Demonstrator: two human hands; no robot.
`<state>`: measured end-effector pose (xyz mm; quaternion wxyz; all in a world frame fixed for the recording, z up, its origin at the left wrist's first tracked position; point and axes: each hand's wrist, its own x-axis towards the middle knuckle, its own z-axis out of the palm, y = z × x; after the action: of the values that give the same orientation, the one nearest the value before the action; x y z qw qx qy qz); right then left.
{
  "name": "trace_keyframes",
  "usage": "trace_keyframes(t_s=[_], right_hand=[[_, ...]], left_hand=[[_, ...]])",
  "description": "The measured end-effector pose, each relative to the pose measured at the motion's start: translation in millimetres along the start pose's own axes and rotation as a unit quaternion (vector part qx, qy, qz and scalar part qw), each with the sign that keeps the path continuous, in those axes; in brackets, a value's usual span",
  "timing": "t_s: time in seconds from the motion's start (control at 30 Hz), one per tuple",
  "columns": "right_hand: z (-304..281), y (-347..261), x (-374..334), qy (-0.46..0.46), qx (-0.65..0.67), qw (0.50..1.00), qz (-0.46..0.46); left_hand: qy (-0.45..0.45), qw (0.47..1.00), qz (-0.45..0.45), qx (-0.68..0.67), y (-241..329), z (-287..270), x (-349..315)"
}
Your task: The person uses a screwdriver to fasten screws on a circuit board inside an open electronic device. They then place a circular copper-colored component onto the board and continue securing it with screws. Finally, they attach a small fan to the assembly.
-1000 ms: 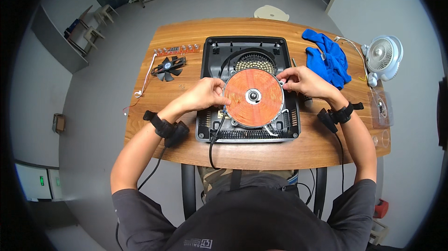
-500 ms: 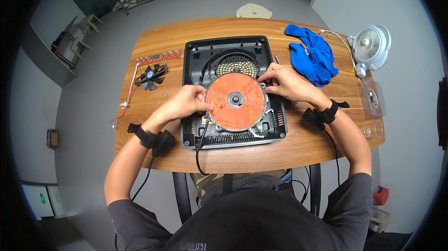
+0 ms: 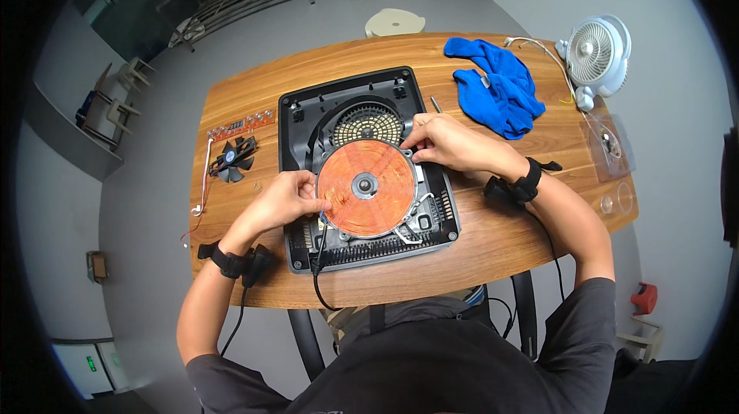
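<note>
A round induction coil of copper-coloured winding, with a dark centre piece, lies over the front half of an open black cooktop housing. My left hand grips the coil's left rim, its thumb on top of the winding and its other fingers partly hidden. At the upper right rim, my right hand pinches the edge with thumb and fingers. White leads stick out at the coil's lower right. A black cord runs from beside the coil over the housing's front edge.
Left of the housing lie a black fan and a narrow circuit board with wires. To the right are a blue cloth, a pen-like tool, a white desk fan and a clear plastic tray. Black wrist straps trail cables.
The view has turned, so the table appears shifted left and slightly lower. My right fingers sit a little farther up the coil's rim; both hands stay on the coil.
</note>
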<state>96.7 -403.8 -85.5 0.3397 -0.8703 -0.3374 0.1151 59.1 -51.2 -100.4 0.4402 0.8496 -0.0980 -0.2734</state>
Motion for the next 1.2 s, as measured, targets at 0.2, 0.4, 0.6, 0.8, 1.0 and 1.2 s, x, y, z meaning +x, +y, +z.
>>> trace_keyframes(t_s=[0.2,0.4,0.6,0.8,1.0,1.2], right_hand=[[0,2,4,0.010,0.007,1.000,-0.024],[1,10,14,0.003,-0.038,0.997,-0.063],[-5,9,23,-0.034,-0.049,0.997,-0.050],[-2,8,29,-0.040,-0.077,0.995,-0.040],[1,16,33,-0.043,-0.074,0.996,-0.031],[-5,14,40,-0.077,-0.067,0.995,-0.018]], left_hand=[[0.009,1.000,-0.010,0.021,0,0,-2],[-0.010,0.998,-0.042,0.035,8,-2,-4],[-0.016,0.998,-0.065,0.017,17,-2,-5],[-0.016,0.998,-0.064,-0.002,12,-5,-3],[-0.036,0.997,-0.070,-0.004,16,-7,0],[-0.051,0.996,-0.073,0.006,14,-11,3]])
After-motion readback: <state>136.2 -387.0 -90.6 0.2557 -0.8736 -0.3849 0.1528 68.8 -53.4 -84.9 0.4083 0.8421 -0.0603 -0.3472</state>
